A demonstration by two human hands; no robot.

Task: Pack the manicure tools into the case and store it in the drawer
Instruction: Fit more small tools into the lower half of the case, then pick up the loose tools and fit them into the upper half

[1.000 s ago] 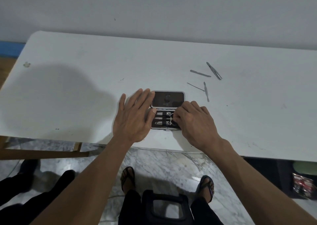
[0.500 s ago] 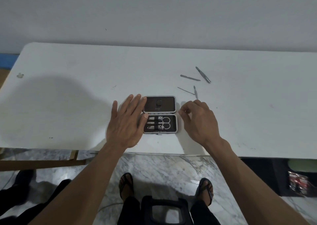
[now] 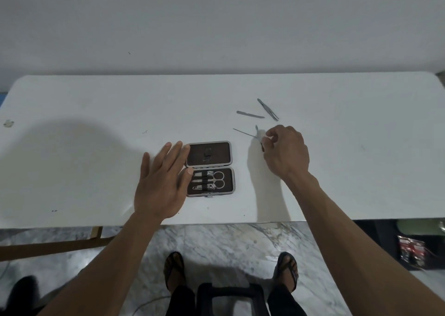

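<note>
Head view shows our right hand (image 3: 285, 150) pinching a slim tool (image 3: 259, 138) right of the open case (image 3: 209, 168) on the worktop (image 3: 96, 113), left hand (image 3: 161, 183) flat beside it, fingers apart; next, we'd judge, slot it in.

The person's left hand (image 3: 161, 183) lies flat and palm down on the tabletop (image 3: 84, 159), its fingers straight and slightly spread, pointing away and to the right, with the thumb tip and fingertips at the left edge of the open case (image 3: 210, 169). The right hand (image 3: 285, 150) is farther out and to the right, knuckles up, its fingers curled in a pinching grip on a thin metal tool (image 3: 259, 137) that lies on the tabletop. Both bare forearms reach in from the lower edge of the view, well apart from one another.
</note>
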